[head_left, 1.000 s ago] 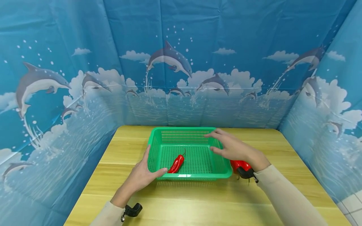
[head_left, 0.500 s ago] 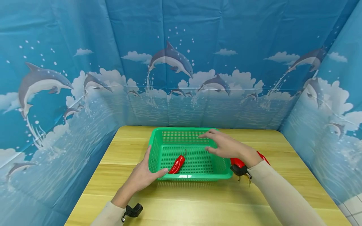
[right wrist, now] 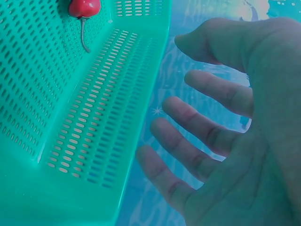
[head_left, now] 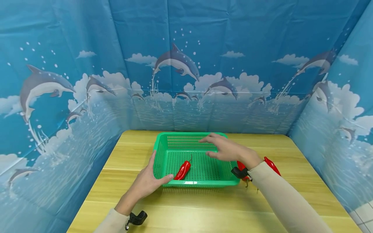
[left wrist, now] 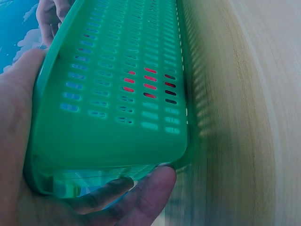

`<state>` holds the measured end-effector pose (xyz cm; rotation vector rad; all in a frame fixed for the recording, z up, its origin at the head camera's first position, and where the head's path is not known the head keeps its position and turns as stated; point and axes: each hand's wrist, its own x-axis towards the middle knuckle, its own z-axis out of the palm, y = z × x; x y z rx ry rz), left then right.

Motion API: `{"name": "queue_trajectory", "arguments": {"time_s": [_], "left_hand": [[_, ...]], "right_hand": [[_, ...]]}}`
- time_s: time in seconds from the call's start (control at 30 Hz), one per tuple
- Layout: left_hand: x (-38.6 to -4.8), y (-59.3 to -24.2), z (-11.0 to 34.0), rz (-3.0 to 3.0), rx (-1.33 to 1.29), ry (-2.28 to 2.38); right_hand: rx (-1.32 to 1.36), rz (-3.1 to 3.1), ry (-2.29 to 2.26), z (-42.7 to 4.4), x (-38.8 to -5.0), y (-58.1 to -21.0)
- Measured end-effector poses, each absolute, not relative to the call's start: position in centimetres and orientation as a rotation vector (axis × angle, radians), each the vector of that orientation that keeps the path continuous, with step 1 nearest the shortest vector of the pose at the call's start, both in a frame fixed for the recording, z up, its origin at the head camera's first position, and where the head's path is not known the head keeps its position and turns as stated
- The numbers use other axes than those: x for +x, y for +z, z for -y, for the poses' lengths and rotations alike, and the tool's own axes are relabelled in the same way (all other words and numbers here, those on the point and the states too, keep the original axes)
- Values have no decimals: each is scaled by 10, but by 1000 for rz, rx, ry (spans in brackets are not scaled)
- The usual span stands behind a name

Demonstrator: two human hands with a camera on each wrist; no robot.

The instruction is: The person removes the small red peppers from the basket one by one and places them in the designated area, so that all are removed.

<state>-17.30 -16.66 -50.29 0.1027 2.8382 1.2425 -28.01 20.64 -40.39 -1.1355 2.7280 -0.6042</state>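
A green plastic basket [head_left: 204,183] with slotted walls stands on the wooden table. One red chili pepper [head_left: 182,171] lies inside it near the front wall, its thin stem pointing backward; the left wrist view shows red through the slots. My left hand [head_left: 143,185] grips the basket's near left corner, thumb over the rim and fingers around the outside [left wrist: 150,197]. Above the basket's right part hovers my right hand [head_left: 230,150], fingers spread and holding nothing. In the right wrist view its fingers [right wrist: 202,125] are apart from the basket wall.
Right of the basket, more red chili peppers [head_left: 272,166] lie on the table [head_left: 186,210], partly hidden by my right forearm. A blue dolphin-print curtain [head_left: 186,110] encloses the table's back and sides. Each wrist wears a black camera mount [head_left: 138,217].
My right hand has drifted left over the basket, uncovering more of the red peppers on the right. The left hand keeps its hold, and the basket stays in place.
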Motion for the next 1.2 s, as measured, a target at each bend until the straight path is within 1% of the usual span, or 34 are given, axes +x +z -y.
{"name": "queue_trajectory", "arguments": {"time_s": [0.67, 1.2], "left_hand": [[-177, -502, 168, -2839, 103, 1231], [-179, -503, 169, -2833, 106, 1231]], "right_hand": [[-1159, -2640, -538, -181, -296, -418], [-1153, -2507, -453, -150, -302, -434]]}}
